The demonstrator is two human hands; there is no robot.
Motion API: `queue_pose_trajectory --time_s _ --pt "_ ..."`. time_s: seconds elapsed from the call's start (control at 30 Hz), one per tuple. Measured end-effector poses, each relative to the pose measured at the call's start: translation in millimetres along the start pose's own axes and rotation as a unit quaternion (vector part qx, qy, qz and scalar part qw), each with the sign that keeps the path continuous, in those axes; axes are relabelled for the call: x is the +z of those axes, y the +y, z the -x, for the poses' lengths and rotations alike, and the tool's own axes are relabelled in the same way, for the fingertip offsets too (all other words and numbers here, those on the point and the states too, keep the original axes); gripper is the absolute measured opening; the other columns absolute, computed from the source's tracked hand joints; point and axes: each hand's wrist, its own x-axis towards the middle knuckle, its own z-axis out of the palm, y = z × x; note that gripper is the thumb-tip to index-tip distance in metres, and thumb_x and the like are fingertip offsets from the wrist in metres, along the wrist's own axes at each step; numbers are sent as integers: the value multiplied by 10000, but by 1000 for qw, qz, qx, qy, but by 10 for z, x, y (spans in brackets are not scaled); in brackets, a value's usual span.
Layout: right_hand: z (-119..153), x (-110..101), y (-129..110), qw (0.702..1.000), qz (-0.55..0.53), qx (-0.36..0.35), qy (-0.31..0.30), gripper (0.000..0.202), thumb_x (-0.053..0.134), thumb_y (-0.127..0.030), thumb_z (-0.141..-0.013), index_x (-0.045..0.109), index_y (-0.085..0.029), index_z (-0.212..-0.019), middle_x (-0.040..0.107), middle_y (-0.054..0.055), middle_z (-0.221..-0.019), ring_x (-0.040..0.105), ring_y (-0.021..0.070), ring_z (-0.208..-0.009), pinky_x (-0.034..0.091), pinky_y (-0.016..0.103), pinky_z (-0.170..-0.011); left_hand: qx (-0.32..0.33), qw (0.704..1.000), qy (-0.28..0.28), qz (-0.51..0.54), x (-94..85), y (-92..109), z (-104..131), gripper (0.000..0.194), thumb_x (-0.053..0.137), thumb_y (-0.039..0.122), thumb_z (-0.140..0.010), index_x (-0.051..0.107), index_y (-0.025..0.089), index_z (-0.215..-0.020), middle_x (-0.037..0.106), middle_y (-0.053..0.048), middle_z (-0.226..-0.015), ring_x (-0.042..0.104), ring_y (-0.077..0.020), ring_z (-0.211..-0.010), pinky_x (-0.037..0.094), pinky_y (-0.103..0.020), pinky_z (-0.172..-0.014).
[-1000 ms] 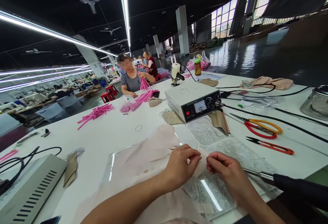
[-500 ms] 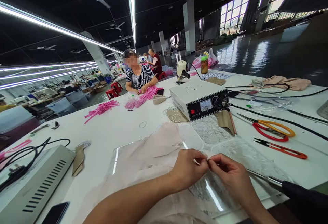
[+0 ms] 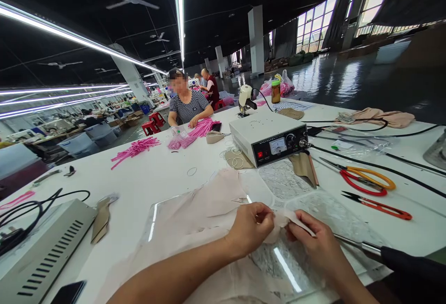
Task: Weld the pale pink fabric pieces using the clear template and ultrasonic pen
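Note:
Pale pink, thin fabric lies over a clear sheet on the white table and runs up between my two hands. My left hand pinches the fabric between thumb and fingertips. A short way to its right, my right hand grips another part of the same fabric, its fingers closed. A small piece of the cloth spans the gap between them. Just right of my right hand, a metal rod with a black handle rests at the table's front.
A control box stands beyond my hands. Red-and-yellow scissors and red snips lie at the right. A vented grey box and a phone are at the left. Across the table, a person handles pink strips.
My hands have moved apart slightly, and a pale piece of fabric now shows between them. The view has shifted a little.

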Motion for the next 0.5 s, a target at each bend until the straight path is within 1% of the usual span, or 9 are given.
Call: queue_pose_trajectory --time_s 0.07,0.1,0.13,0.17,0.23,0.3,0.4,0.5 --pt "10 -7 -14 998 -45 29 -16 296 651 -431 -690 613 -194 -863 611 2 -722 573 162 -658 482 259 -597 8 1000 -17 -16 17 2 -2 194 487 206 -713 667 136 -712 649 -16 -666 547 -107 -608 422 -204 -577" --pt "12 -15 -15 997 -66 39 -15 368 670 -451 -681 605 -193 -935 632 15 -779 595 173 -686 501 274 -619 14 999 -19 -27 25 4 -6 194 486 207 -715 667 137 -712 648 -15 -667 544 -106 -611 418 -205 -582" --pt "13 -26 -12 996 -79 46 -11 409 681 -470 -676 599 -190 -963 641 23 -798 606 176 -690 513 285 -633 18 999 -22 -35 32 6 -13 191 487 205 -715 666 138 -711 646 -13 -668 542 -106 -614 415 -206 -585" --pt "9 -42 -7 995 -83 49 -3 414 685 -487 -675 602 -184 -944 641 23 -772 605 171 -667 517 287 -632 19 999 -26 -38 36 8 -21 189 488 202 -713 666 138 -713 642 -11 -665 538 -104 -612 411 -205 -583" --pt "-7 -77 3 996 -76 52 20 396 693 -513 -666 610 -174 -852 615 6 -655 575 147 -584 512 280 -604 17 999 -32 -38 40 12 -38 186 488 196 -711 664 137 -715 629 -7 -648 523 -98 -599 402 -199 -568" --pt "-31 -111 8 994 -84 56 45 416 712 -528 -639 605 -173 -827 604 1 -617 569 145 -568 513 282 -583 17 999 -34 -33 40 18 -50 185 489 193 -711 664 135 -720 619 -4 -637 511 -93 -590 395 -192 -554" --pt "-54 -143 12 987 -121 75 72 497 749 -529 -595 587 -176 -904 632 12 -691 603 166 -618 530 297 -581 29 999 -38 -22 40 25 -52 191 492 198 -718 671 133 -735 635 -11 -670 527 -95 -614 405 -181 -554" --pt "-46 -152 17 975 -178 93 92 598 783 -496 -574 540 -201 -1033 651 8 -784 638 176 -674 550 313 -645 45 997 -51 -21 45 17 -45 196 493 192 -723 678 133 -745 656 -19 -706 550 -101 -643 419 -177 -564"
